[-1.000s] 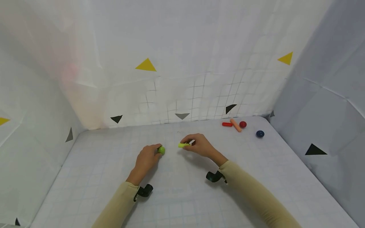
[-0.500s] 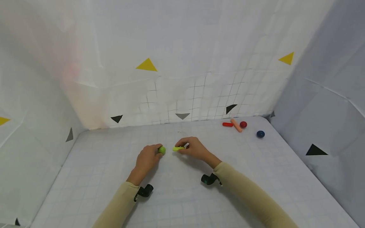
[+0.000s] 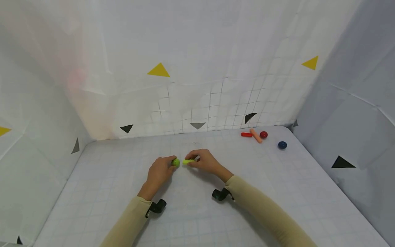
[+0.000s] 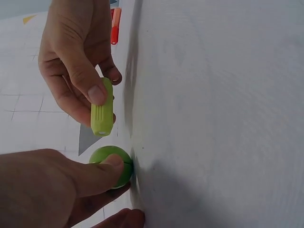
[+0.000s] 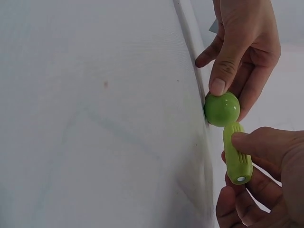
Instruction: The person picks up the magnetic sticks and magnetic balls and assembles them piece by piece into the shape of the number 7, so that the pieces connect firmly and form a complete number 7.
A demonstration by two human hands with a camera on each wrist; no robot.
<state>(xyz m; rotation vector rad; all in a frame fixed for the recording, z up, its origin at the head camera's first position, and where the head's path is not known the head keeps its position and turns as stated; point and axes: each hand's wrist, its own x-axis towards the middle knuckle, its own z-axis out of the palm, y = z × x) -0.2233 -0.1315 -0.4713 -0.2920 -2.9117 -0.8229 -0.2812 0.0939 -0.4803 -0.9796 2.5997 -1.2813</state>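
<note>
A small green ball sits on the table, pinched between the thumb and fingers of my left hand. My right hand pinches a short lime-green stick between thumb and fingertips. The stick is ribbed along its side and has a shiny round tip in its blunt end. It points at the ball, and a small gap parts them in the head and left wrist views. In the right wrist view the stick's far end overlaps the edge of the ball, so contact cannot be judged there.
At the back right of the white table lie a red stick, an orange stick, a dark red ball and a dark blue ball. White sheeting with yellow and black triangles rises behind and on both sides.
My right hand has moved left and slightly toward me with the lime-green stick, bringing it close to the green ball. The left hand holds the ball in nearly the same place.
</note>
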